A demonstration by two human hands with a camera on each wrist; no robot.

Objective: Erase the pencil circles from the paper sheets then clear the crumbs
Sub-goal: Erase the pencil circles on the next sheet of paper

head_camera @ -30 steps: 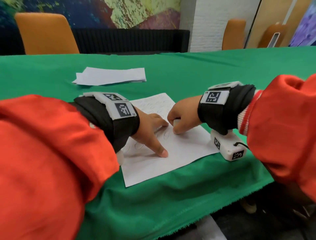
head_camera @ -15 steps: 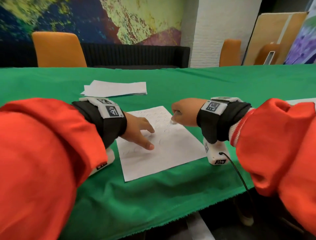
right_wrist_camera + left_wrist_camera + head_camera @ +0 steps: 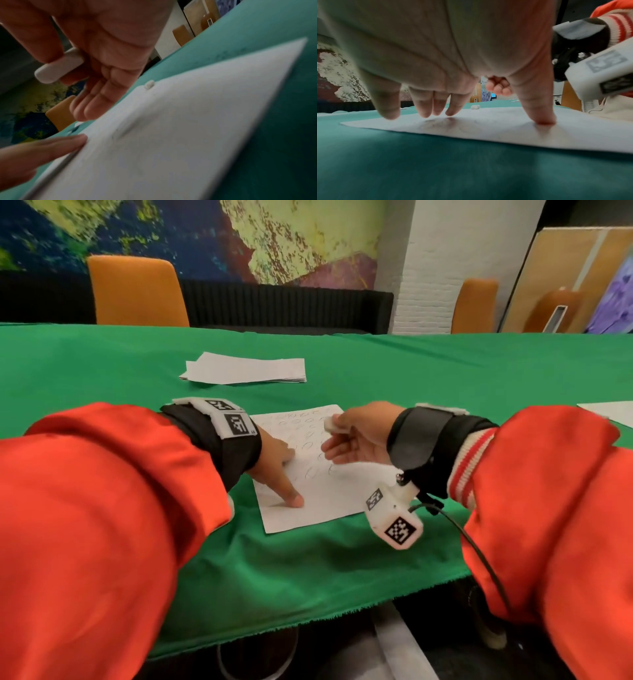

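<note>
Table (image 3: pixel 445 364) w/ green cloth runs under both hands, well beyond them on every side. Far past the left hand (image 3: pixel 274 463) lies a stack of sheets (image 3: pixel 245 369); another sheet's corner (image 3: pixel 608 412) shows off to the outer side of the right hand (image 3: pixel 356 436).

Working sheet (image 3: pixel 318 491) lies flat directly under both hands. White, thin, rows of faint pencil circles (image 3: pixel 310 445) on the far part, esp. beneath the right hand; the near part looks mostly blank. Judgement: very light & floppy, will slide or crumple on the cloth if rubbed unpinned, tears if scrubbed hard. Best held flat w/ spread fingertips close beside the spot being rubbed, not lifted by an edge.

Left hand: fingers spread & fairly straight, forefinger tip and other fingertips (image 3: pixel 436 108) pressing down on the sheet, gripping nothing.

Right hand: raised just above the sheet, palm turned partly up, thumb & forefinger pinching the eraser (image 3: pixel 330 424); other fingers loose, extended. Eraser is small, white, rounded at the ends, off the paper. Judgement: firm but slightly rubbery, easy to hold in a pinch near its middle, short end down for rubbing.

Small white crumb (image 3: pixel 149 84) sits by the sheet's far corner, beyond the right hand's fingertips. Light, prob. brushes off easily.
</note>
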